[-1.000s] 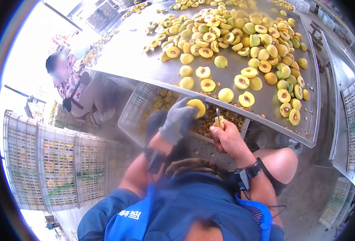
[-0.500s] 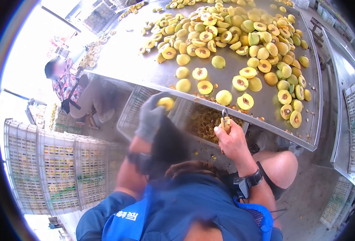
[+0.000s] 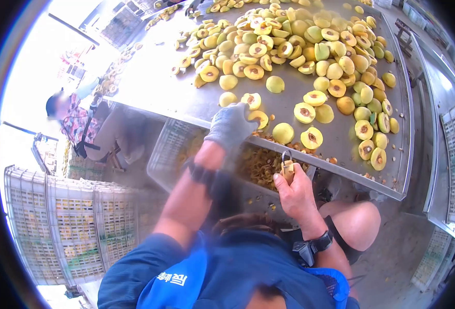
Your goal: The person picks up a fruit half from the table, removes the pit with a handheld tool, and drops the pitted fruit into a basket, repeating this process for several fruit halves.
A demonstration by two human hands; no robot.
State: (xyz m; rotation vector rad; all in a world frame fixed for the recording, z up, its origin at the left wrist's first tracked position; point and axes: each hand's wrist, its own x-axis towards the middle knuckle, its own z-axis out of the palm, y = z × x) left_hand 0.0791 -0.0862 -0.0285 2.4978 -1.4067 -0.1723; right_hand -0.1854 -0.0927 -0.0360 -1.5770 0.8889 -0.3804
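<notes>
My left hand [image 3: 231, 126], in a grey glove, is over the table's near edge with its fingers curled down; whatever lies under them is hidden. Just beyond its fingertips is a cut yellow fruit half [image 3: 259, 118], with another half [image 3: 250, 101] above. My right hand [image 3: 297, 193], bare, is closed round the yellowish handle of a small tool [image 3: 287, 170] whose metal loop points up at the table edge. Many halved fruits [image 3: 268, 46] are heaped on the metal table [image 3: 150, 77], several with brown centres showing.
Below the table edge is a white crate [image 3: 163, 149] and a pile of scraps [image 3: 261, 167]. Stacked crates [image 3: 73, 221] stand at the left. A person in a patterned top [image 3: 78, 121] is by the table's far left. Another metal table [image 3: 436, 134] is at the right.
My left hand has moved up and right from beside the crate to the table edge, and the yellow fruit half it held is out of sight. My right hand keeps the tool in nearly the same place.
</notes>
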